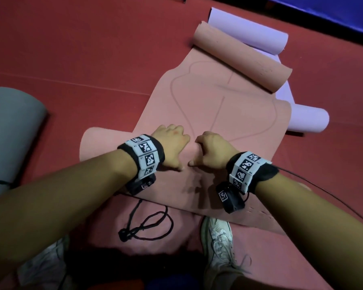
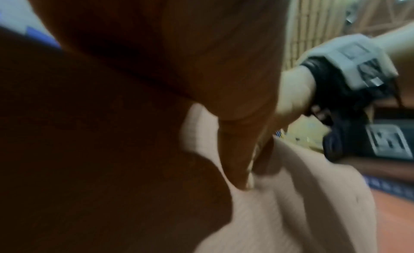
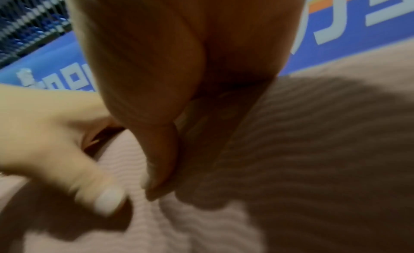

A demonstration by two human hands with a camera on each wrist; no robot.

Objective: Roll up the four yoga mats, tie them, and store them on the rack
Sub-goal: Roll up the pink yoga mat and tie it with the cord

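Both hands are clamped on the near rolled end of the pink mat [image 1: 208,105], side by side at mid-width. Left hand [image 1: 171,143]: fingers curled over the top of the roll, thumb [image 2: 240,161] pressed down into the foam. Right hand [image 1: 211,151]: same grasp, thumb tip [image 3: 161,182] digging in just beside the left one. The thumbs nearly touch.

Pink mat: soft matte foam, fine ribbed texture in the right wrist view, thin curved guide lines embossed on the flat section. Far end is curled into a loose tube [image 1: 241,59]; the middle lies flat on the red floor [image 1: 82,49].

Under it and offset to the right lies a lilac mat [image 1: 249,32], smooth, with both ends curled up into rolls.

Left edge: a grey mat [image 1: 11,130], fully rolled into a thick cylinder, with a dark cord round it.

A black cord [image 1: 149,225] lies in loose loops on the floor by the person's feet, near the pink mat's near edge. White sneaker [image 1: 218,241] just to its right, toe touching the mat.

Both wrists carry black bands with square coded tags. Wrist views are blurred.
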